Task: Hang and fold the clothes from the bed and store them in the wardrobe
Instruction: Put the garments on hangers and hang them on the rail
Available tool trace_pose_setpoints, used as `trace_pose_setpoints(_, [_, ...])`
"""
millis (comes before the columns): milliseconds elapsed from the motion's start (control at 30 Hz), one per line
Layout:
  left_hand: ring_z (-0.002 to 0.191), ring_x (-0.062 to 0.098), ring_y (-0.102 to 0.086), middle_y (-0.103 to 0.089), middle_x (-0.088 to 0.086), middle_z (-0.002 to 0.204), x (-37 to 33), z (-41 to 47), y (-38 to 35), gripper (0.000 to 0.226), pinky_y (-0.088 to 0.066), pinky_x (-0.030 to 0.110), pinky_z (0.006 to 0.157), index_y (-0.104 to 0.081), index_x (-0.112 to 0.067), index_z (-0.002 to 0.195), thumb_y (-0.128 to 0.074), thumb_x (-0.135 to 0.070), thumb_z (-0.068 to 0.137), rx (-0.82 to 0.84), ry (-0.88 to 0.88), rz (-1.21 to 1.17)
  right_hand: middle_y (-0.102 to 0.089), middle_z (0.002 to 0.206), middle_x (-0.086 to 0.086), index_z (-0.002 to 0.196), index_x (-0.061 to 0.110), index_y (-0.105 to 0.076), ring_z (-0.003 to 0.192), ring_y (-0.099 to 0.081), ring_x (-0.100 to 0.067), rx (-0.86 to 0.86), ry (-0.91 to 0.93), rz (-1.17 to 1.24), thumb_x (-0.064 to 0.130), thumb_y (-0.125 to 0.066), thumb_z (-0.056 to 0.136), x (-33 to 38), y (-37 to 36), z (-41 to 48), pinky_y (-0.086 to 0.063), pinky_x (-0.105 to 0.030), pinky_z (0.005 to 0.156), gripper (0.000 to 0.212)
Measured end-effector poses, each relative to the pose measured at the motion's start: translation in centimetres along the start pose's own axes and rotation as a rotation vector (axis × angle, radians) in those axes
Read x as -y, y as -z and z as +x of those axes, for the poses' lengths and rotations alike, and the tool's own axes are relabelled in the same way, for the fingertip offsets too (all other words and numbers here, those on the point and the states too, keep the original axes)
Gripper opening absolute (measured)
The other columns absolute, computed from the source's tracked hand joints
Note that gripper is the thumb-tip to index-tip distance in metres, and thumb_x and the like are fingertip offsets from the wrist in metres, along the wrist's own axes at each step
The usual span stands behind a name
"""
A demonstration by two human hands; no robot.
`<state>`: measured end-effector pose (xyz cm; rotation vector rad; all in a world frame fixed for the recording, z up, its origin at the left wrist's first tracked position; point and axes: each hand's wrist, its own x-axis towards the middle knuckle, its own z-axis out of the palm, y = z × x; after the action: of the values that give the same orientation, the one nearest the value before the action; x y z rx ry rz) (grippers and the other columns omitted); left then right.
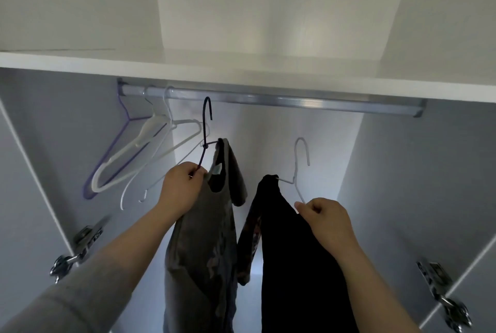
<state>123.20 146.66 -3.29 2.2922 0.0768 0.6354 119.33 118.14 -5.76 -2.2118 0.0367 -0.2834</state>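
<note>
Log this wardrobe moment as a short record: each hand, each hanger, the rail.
left hand: grips the dark hanger, which carries a grey patterned top
dark hanger hook: up by the rail, not clearly over it
right hand: pinches the white hanger, which carries a black garment
white hanger hook: well below the rail, not hung
rail: empty hangers hang at its left end
shelf: white, directly above the rail
</note>
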Motion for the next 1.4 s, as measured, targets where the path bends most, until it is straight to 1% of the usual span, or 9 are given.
trace_pose_setpoints(167, [0.077,0.012,-0.052,-0.062,-0.002,0.086,0.3,3.8,-1.2,0.023,-0.030,0.017,0.060,-0.069,-0.013,0.089,-0.047,-0.017,0.096,-0.039,-0.039,-0.018,-0.053,0.055,-0.002,0.065,0.003,-0.061,0.052,-0.049,-0.013,-0.062,-0.017,-0.009,0.035,-0.060,0.093,0.2,0.0,1.5,-0.040,-0.025,0.057,0.043])
trace_pose_setpoints(267, [0.078,0.014,-0.052,-0.060,-0.003,0.085,0.2,5.5,-1.5,0.023,-0.031,0.019,0.060,-0.069,-0.013,0.088,-0.047,-0.015,0.096,-0.076,-0.071,-0.038,-0.053,0.055,-0.003,0.069,-0.001,-0.062,0.052,-0.048,-0.013,-0.085,-0.029,-0.010,0.035,-0.060,0.093,0.1,-0.5,2.0,-0.040,-0.026,0.057,0.044])
trace_pose_setpoints(433, [0.082,0.016,-0.050,-0.058,-0.001,0.088,0.4,8.3,-1.8,0.024,-0.031,0.025,0.070,-0.069,-0.009,0.095,-0.046,-0.016,0.097,-0.110,-0.093,-0.047,-0.051,0.057,-0.006,0.070,-0.004,-0.059,0.052,-0.046,-0.014,-0.110,-0.064,-0.009,0.036,-0.060,0.093,-0.1,-1.1,2.6,-0.039,-0.027,0.057,0.046])
trace_pose_setpoints(633, [0.080,0.015,-0.049,-0.058,-0.001,0.087,0.8,11.0,-2.3,0.025,-0.027,0.020,0.065,-0.070,-0.009,0.097,-0.046,-0.017,0.097,-0.104,-0.097,-0.044,-0.054,0.057,-0.002,0.057,0.011,-0.056,0.052,-0.048,-0.013,-0.149,-0.099,-0.033,0.034,-0.060,0.092,0.1,-1.3,3.0,-0.038,-0.024,0.055,0.042])
trace_pose_setpoints(733, [0.082,0.021,-0.053,-0.062,0.006,0.088,1.1,12.0,-2.6,0.028,-0.031,0.026,0.070,-0.070,-0.005,0.097,-0.044,-0.016,0.098,-0.071,-0.090,-0.008,-0.052,0.057,-0.004,0.063,0.001,-0.058,0.052,-0.047,-0.014,-0.151,-0.116,-0.038,0.034,-0.060,0.092,0.1,-1.3,3.0,-0.038,-0.026,0.056,0.044])
trace_pose_setpoints(833, [0.081,0.019,-0.050,-0.066,0.012,0.096,1.5,12.5,-3.1,0.029,-0.032,0.026,0.071,-0.069,-0.003,0.099,-0.043,-0.015,0.098,-0.047,-0.072,-0.017,-0.053,0.059,-0.005,0.066,0.000,-0.059,0.054,-0.048,-0.015,-0.156,-0.133,-0.042,0.034,-0.060,0.092,0.0,-1.5,2.8,-0.038,-0.026,0.057,0.043])
trace_pose_setpoints(1067, [0.078,0.014,-0.048,-0.059,0.002,0.089,1.8,12.8,-3.8,0.025,-0.029,0.022,0.067,-0.069,-0.006,0.095,-0.045,-0.015,0.098,-0.035,-0.056,-0.049,-0.059,0.066,-0.017,0.072,-0.004,-0.062,0.059,-0.051,-0.018,-0.152,-0.150,-0.048,0.031,-0.061,0.093,0.3,-1.8,2.9,-0.040,-0.028,0.061,0.041])
trace_pose_setpoints(1233, [0.081,0.017,-0.049,-0.064,0.009,0.095,4.6,12.0,-4.7,0.025,-0.033,0.026,0.074,-0.068,-0.003,0.096,-0.046,-0.014,0.098,0.033,0.004,0.000,-0.064,0.074,-0.022,0.076,-0.005,-0.065,0.060,-0.052,-0.019,-0.131,-0.151,-0.058,0.032,-0.060,0.093,0.6,-1.8,2.9,-0.041,-0.028,0.062,0.041])
trace_pose_setpoints(1400, [0.077,0.026,-0.053,-0.057,0.012,0.083,4.6,11.2,-4.2,0.022,-0.036,0.031,0.063,-0.061,0.000,0.084,-0.050,-0.015,0.096,0.022,0.005,0.015,-0.063,0.071,-0.019,0.075,-0.004,-0.064,0.061,-0.053,-0.020,-0.131,-0.127,-0.065,0.032,-0.060,0.093,0.7,-1.2,2.8,-0.041,-0.029,0.063,0.040])
